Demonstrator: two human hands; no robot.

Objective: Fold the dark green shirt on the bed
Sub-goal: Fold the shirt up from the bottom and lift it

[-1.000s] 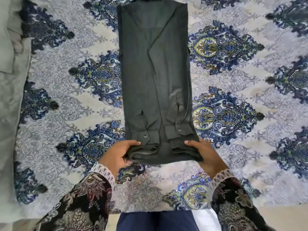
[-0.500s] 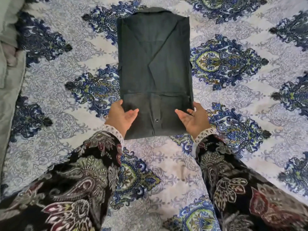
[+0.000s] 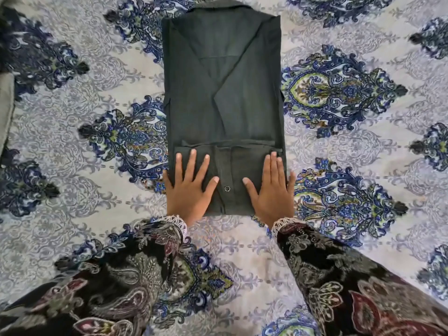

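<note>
Both hands, the left hand [image 3: 191,190] and right hand [image 3: 271,190], are lying flat with each grip spread wide, pressing the soft, floppy shirt [image 3: 223,93] in the middle of the bed [image 3: 72,146]; holding its near corners looks best.

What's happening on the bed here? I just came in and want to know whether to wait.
A person is folding a dark green shirt on the patterned bedspread. The shirt already lies as a narrow rectangle with its near end turned up over itself. The left hand and right hand both lie flat, palms down, on that turned-up part, fingers spread, holding nothing. The collar end further away is not yet folded in.
</note>
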